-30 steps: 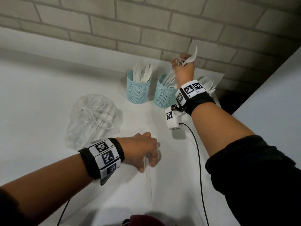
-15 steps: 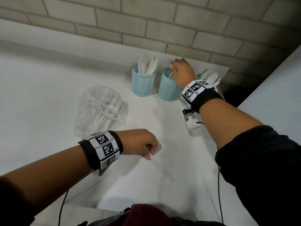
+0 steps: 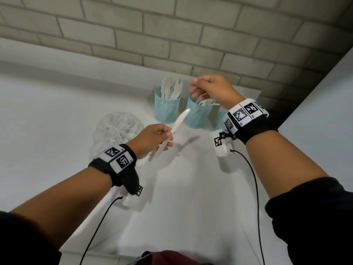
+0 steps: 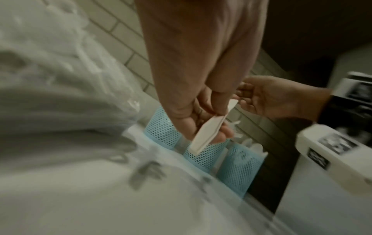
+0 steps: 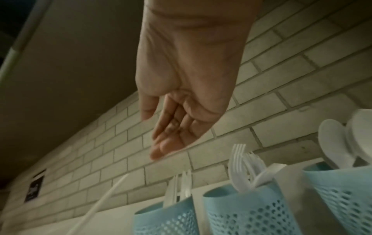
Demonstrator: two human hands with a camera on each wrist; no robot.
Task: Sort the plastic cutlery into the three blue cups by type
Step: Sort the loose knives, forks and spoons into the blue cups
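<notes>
Head view: our left hand (image 3: 152, 139) pinches a white knife (image 3: 176, 129); three blue cups (image 3: 168, 108) stand at the tabletop's (image 3: 57, 121) far edge.
Left wrist view: our thumb and fingers (image 4: 219, 105) grip the knife's handle.
Right wrist view: our right hand (image 5: 181, 111) hangs relaxed and empty over the fork cup (image 5: 247, 211).
Advice: we should lower the knife upright into the knife cup (image 5: 167, 221).

White flat desk (image 3: 57, 104), butted against a grey brick wall (image 3: 172, 35). On it: three light-blue perforated plastic cups (image 3: 167, 107) in a row near the wall, close together, white plastic cutlery (image 3: 171, 88) standing in them. Crumpled clear plastic bag (image 3: 116, 131) with more white cutlery lies left of and nearer than the cups, apart from them.
</notes>
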